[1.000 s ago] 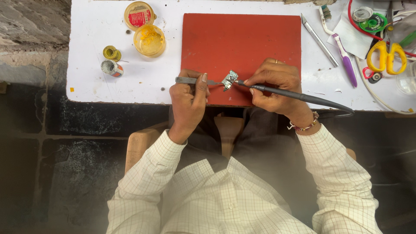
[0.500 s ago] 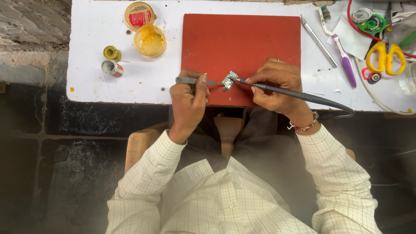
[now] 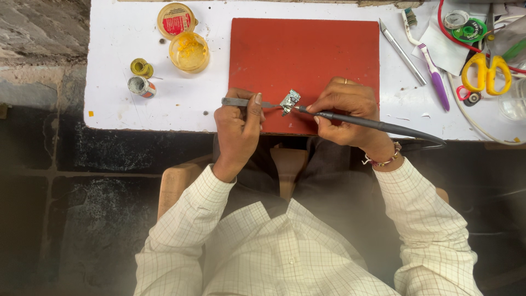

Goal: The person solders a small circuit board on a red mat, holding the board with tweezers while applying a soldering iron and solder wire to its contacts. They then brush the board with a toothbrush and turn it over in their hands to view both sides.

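small metal part [image 3: 290,102] too tiny to identify.

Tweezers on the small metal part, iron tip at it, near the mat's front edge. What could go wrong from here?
1. The small metal part is pinched only by the tweezers in the left hand; a push from the soldering iron may twist it loose.
2. The right hand fingers sit near the tip: burn risk.
3. Work is at the red mat front edge; a dropped part may land in the lap.

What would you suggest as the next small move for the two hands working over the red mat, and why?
Probably keep the left hand steady and ease the soldering iron tip a touch further onto the small metal piece. The tweezers grip that piece from the left over the red mat, and the right hand has the tip right at its edge.
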